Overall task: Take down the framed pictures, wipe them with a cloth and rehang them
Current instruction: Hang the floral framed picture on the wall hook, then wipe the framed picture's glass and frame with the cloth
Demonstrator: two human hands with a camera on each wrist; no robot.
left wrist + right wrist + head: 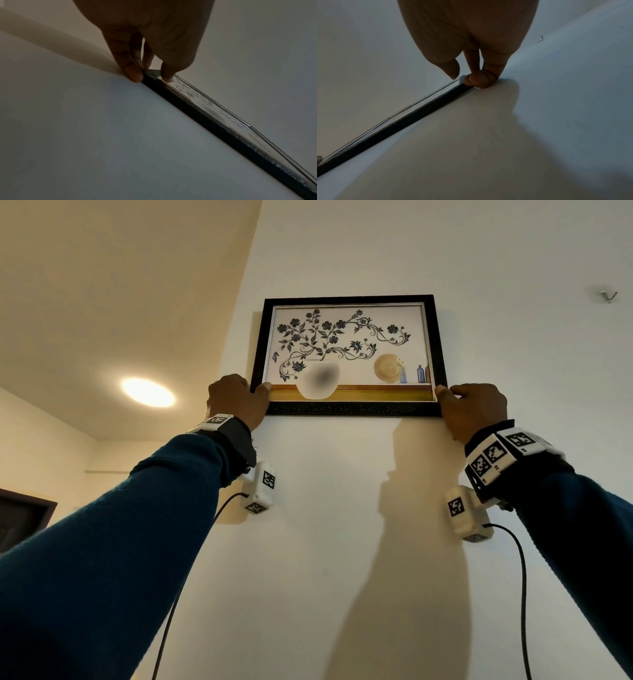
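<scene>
A black-framed picture (349, 354) of a white vase with dark flowers is against the white wall, high up. My left hand (239, 398) grips its lower left corner, thumb on the front and fingers behind the edge. My right hand (472, 409) grips the lower right corner the same way. In the left wrist view my left hand (150, 75) pinches the frame's corner (154, 73), thumb in front, fingers at the wall. In the right wrist view my right hand (467, 78) pinches the other corner of the frame (419, 108). No cloth is in view.
A bare metal hook (609, 296) sticks out of the wall at the upper right, also seen as a hook (540, 39) in the right wrist view. A ceiling light (148, 392) glows at the left. A dark door top (24, 515) shows at the far left.
</scene>
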